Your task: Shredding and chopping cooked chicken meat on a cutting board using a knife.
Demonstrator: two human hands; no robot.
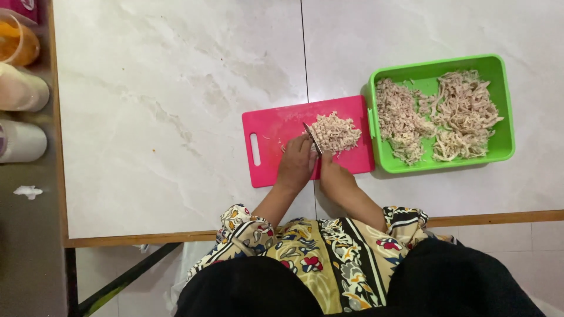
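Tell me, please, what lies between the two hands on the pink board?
In the head view, a knife blade lies between the left hand and right hand.

We see the scene brightly and evenly lit from above, with a soft sheen on the pale marble desk (pixel 176 117) and only short, faint shadows beside the green tray (pixel 499 105) and pink cutting board (pixel 276 147). Focus is a little soft overall, and the jars (pixel 20 88) at the left edge look dimmer and slightly stretched.
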